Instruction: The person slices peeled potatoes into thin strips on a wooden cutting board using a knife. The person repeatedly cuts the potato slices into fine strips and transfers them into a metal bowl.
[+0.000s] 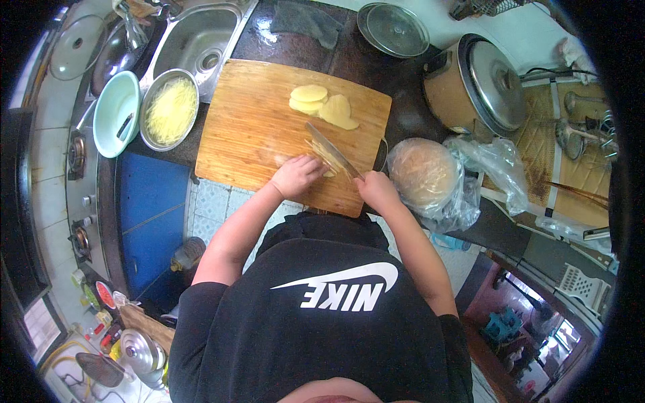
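Observation:
A wooden cutting board [252, 121] lies before me on the dark counter. My right hand [377, 191] grips the handle of a kitchen knife [333, 152], whose blade slants up and left over the board. Thin pale-yellow strips [322, 157], which look like potato, lie along the blade's left side. My left hand [298, 176] rests on the board with its fingertips at these strips. Several flat yellow slices [335, 112] overlap farther back on the board. To the left, a metal bowl [169, 110] holds a heap of fine yellow shreds.
A mint-green basin [103, 121] with a dark-handled tool inside stands beside the metal bowl, near the steel sink [194, 38]. Right of the board are a plastic-wrapped round item [423, 174] and a large lidded pot [453, 85]. Glass lids [395, 30] lie at the back.

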Demonstrator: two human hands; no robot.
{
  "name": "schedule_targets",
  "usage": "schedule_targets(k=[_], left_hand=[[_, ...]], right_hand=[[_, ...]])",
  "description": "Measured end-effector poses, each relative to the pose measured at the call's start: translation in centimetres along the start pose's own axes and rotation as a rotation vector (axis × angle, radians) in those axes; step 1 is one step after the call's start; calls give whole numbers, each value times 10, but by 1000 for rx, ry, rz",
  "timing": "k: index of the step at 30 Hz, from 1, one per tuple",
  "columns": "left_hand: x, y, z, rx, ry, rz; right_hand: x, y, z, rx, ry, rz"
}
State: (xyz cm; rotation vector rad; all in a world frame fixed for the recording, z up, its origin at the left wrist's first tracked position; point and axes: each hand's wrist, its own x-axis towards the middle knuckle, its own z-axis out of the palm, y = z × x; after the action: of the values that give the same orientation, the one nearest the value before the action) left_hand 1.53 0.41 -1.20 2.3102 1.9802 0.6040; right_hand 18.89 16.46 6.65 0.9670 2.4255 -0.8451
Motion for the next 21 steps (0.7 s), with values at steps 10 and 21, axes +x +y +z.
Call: schedule_targets(k=[10,21], left_hand=[[0,0,0,-23,28,7],[-8,-3,7,-48,44,20]], right_hand=[[-14,-5,8,-61,-41,1],[-7,-21,13,-53,-60,-29]])
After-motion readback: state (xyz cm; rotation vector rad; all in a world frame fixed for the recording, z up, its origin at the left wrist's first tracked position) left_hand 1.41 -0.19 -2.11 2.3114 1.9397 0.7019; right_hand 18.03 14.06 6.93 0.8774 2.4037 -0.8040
